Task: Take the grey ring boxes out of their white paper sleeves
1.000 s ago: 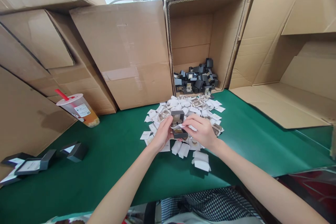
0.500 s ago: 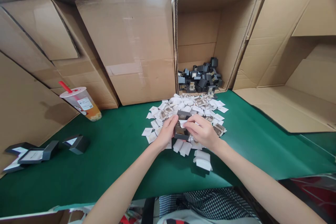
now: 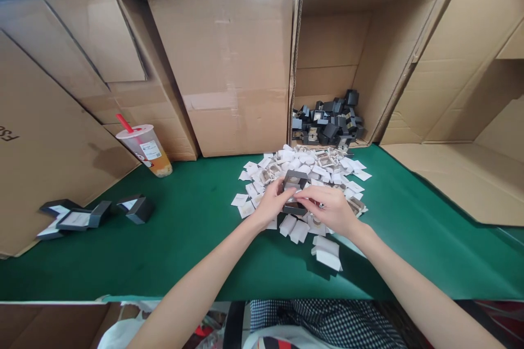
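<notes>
My left hand (image 3: pixel 271 206) is closed around the left side of a small open black box (image 3: pixel 295 176), probably a jewellery box, above a heap of white paper pieces (image 3: pixel 282 159). At the box's opening my right hand (image 3: pixel 331 208) has its thumb and fingers pinched together on a small white card piece (image 3: pixel 291 198), mostly covered by the fingers. My left thumb reaches over the box close to the right fingertips. Folded white paper inserts (image 3: pixel 301 232) lie just below the box, and another folded insert (image 3: pixel 327 253) sits nearer to me.
Several black boxes (image 3: pixel 329 130) are piled inside an open cardboard carton (image 3: pixel 327 43) behind the heap. Open black boxes with white inside (image 3: pixel 100 214) lie at the left of the green table (image 3: pixel 196 240). A drink cup with red straw (image 3: pixel 147 150) stands against cardboard.
The view has shifted, so the scene sits further right. My right fingers have brought the white card piece down into the open box, and my left thumb has moved over the box.
</notes>
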Tool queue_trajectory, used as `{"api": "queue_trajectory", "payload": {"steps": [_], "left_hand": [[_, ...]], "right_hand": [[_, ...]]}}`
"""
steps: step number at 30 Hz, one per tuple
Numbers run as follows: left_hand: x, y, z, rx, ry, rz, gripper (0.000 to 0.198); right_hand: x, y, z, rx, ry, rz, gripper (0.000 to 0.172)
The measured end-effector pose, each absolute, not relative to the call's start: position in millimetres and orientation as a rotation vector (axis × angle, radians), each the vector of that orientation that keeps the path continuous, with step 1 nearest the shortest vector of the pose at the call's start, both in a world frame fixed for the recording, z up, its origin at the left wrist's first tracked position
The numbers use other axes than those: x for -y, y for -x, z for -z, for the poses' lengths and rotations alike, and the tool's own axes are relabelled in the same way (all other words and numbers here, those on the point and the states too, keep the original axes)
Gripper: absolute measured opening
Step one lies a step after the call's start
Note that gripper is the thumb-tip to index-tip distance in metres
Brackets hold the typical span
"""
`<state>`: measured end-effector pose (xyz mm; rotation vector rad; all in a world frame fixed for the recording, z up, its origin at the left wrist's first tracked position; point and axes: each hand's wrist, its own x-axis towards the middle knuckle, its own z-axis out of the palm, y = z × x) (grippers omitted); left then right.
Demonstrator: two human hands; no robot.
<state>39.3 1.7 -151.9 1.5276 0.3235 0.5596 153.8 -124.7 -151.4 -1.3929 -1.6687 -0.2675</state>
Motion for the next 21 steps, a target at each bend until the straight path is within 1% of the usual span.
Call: {"api": "queue_trajectory", "payload": {"steps": [4, 6, 8, 11, 13, 18, 21], "left_hand": [[-2.5, -39.6, 149.9, -0.350, -1.528, -0.572, 0.018], [-1.7, -39.1, 147.3, -0.364, -1.518, -0.586, 0.018], [-0.2, -38.4, 144.9, -0.363, -1.474, -0.557, 0.023], [1.8, -37.2, 142.7, -0.374, -1.400, -0.465, 0.040], [2.0, -36.7, 142.9, -0.390, -1.389, -0.435, 0.048], [0.0, -38.3, 149.1, -0.398, -1.378, -0.475, 0.049], [0.1, -39.8, 153.3, -0.408, -1.364, -0.495, 0.050]], "right_hand": [[127.8, -152.9, 147.9, 1.610, 1.394, 0.129, 0.019], [129.4, -154.7, 147.5, 1.567, 1.412, 0.121, 0.019], [130.5, -157.7, 148.5, 1.523, 1.449, 0.164, 0.019], [130.3, -161.5, 152.0, 1.523, 1.472, 0.253, 0.019], [129.2, -162.4, 154.8, 1.578, 1.443, 0.307, 0.021], [126.3, -158.6, 160.0, 1.685, 1.345, 0.386, 0.030], [125.3, -156.3, 163.4, 1.693, 1.369, 0.409, 0.032]]}}
